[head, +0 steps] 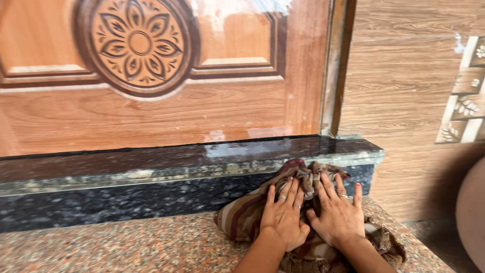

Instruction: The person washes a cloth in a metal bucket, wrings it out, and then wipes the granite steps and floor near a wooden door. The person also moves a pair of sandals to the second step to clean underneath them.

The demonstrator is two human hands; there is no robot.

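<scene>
A crumpled cloth (247, 215) with brown, maroon and cream stripes lies on the speckled pink granite floor (126, 242), bunched against the face of a black granite step (126, 199). My left hand (283, 217) lies flat on the cloth, fingers spread, with rings on two fingers. My right hand (337, 212) presses down beside it, also flat, its thumb touching the left hand. Part of the cloth is pushed up onto the step's front edge (298, 169).
A carved wooden door (151, 101) with a round flower medallion (139, 43) stands behind the step. To its right are the door frame (336, 65) and a wood-patterned tiled wall (404, 91). A rounded brown object (472, 212) sits at the right edge.
</scene>
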